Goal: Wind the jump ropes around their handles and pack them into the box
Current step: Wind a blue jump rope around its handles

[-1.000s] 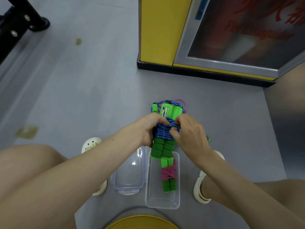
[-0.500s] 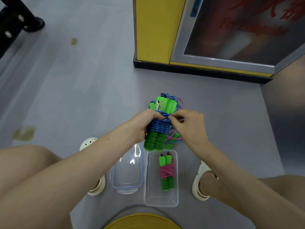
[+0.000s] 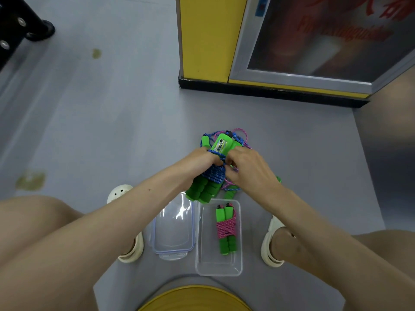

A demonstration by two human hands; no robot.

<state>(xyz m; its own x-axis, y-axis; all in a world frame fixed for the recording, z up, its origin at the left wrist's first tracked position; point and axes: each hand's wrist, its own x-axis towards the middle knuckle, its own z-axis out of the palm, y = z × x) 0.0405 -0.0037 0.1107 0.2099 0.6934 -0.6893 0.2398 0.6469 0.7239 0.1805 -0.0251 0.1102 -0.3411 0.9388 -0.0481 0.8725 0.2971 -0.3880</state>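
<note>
My left hand (image 3: 200,162) grips a blue jump rope bundle (image 3: 214,175), its cord wound round two green foam handles that point down toward me. My right hand (image 3: 246,170) pinches the blue cord at the top of the winding, just below the green counter head (image 3: 221,145). Beneath the hands, loose blue and pink rope (image 3: 241,135) with further green handles lies on the floor. A pink rope wound round green handles (image 3: 225,230) lies inside the clear plastic box (image 3: 219,267).
The box's clear lid (image 3: 174,230) lies on the grey floor left of the box. My white sandals (image 3: 270,243) flank both. A yellow cabinet (image 3: 206,39) stands ahead, a black stand (image 3: 20,21) at far left, a yellow round edge (image 3: 193,298) below.
The blue bundle has tilted, its foam handles swinging left. My right hand has moved in against the left hand at the top of the winding.
</note>
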